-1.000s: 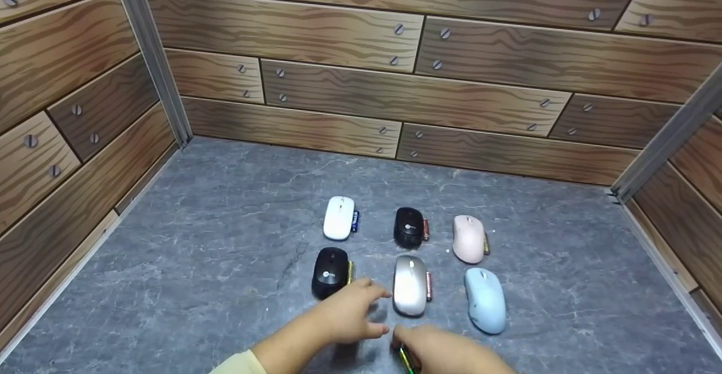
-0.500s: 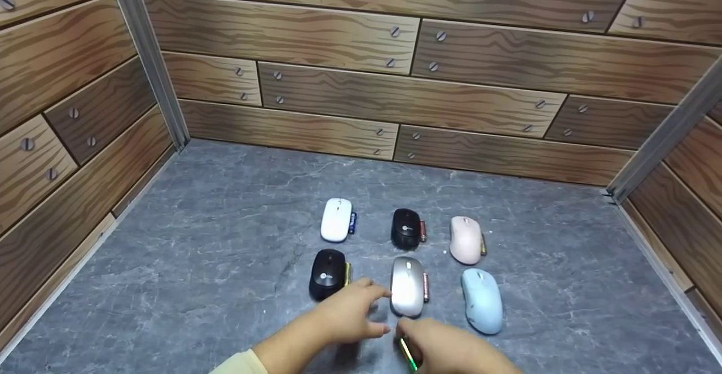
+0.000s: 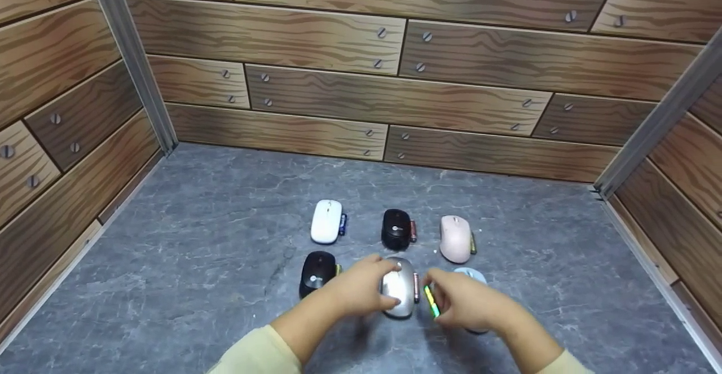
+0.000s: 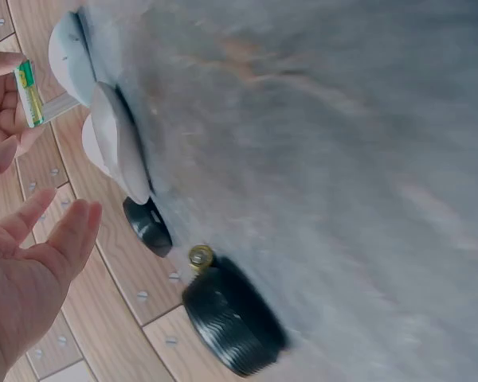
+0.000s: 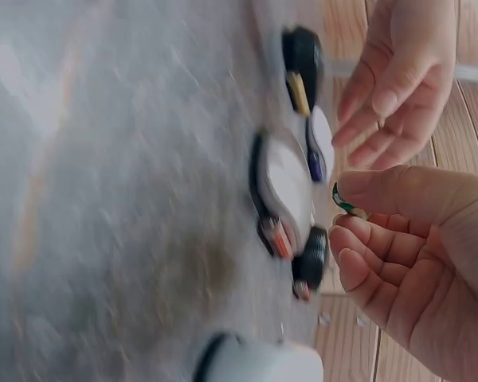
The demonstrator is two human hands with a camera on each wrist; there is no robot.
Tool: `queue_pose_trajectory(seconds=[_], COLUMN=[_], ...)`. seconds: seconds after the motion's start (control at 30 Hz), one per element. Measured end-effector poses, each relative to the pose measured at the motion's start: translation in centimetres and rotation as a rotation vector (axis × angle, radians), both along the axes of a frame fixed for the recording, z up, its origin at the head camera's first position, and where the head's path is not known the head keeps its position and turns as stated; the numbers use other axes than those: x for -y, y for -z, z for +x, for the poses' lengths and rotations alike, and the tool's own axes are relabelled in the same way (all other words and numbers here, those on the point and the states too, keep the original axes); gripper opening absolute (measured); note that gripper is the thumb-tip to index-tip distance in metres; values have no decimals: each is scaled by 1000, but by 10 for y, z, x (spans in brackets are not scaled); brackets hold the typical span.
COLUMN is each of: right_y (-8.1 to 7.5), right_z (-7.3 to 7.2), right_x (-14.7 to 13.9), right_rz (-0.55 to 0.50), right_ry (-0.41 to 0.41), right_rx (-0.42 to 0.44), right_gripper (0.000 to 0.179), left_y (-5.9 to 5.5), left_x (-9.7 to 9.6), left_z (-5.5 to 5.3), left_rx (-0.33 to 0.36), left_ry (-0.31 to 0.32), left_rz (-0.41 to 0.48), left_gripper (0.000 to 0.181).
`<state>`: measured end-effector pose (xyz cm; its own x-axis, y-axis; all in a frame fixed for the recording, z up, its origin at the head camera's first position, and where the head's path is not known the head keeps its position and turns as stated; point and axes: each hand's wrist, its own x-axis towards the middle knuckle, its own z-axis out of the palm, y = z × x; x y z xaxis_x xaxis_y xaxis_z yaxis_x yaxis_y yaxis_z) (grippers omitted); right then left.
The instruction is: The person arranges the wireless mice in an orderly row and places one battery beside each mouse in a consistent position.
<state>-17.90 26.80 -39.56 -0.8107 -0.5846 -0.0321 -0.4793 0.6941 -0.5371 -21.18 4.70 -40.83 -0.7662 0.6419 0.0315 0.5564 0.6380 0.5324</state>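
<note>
My right hand (image 3: pixel 468 300) pinches a green and yellow battery (image 3: pixel 432 301) between thumb and fingertips, raised over the surface. In the right wrist view the thumb covers part of this battery (image 5: pixel 349 203). My left hand (image 3: pixel 358 289) is held with spread, loosely bent fingers over the silver mouse (image 3: pixel 401 284) and holds nothing. The left wrist view shows a gap between that hand (image 4: pixel 32 278) and the mice. A red battery (image 3: pixel 417 287) lies along the silver mouse's right side. Behind my right hand a light blue mouse (image 3: pixel 472 274) is mostly hidden.
Left of my left hand sits a black mouse (image 3: pixel 317 272), a yellow battery beside it. Farther back are a white mouse (image 3: pixel 326 221), another black mouse (image 3: pixel 396 229) and a pink mouse (image 3: pixel 455 238), each with a battery alongside. Wood-patterned walls (image 3: pixel 316 128) enclose the grey marbled surface (image 3: pixel 197 261).
My right hand has moved up and to the right with the battery, now in front of the light blue mouse. My left hand has shifted forward over the silver mouse. The head view has turned slightly.
</note>
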Motion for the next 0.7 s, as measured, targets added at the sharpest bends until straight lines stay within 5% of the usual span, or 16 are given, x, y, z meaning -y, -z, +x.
queue_pose_trajectory(seconds=[0.37,0.7], right_y=[-11,-2], right_z=[-16,-22], right_x=[-52,-89], right_rz=[7,14], right_ry=[179,271], right_rx=[26,75], right_gripper=[47,48], left_y=[-11,-5], left_x=[-40,-72], left_z=[-15,-11], left_rx=[-37,-20], left_ry=[-4,-19], left_rz=[23,-8], left_gripper=[52,51])
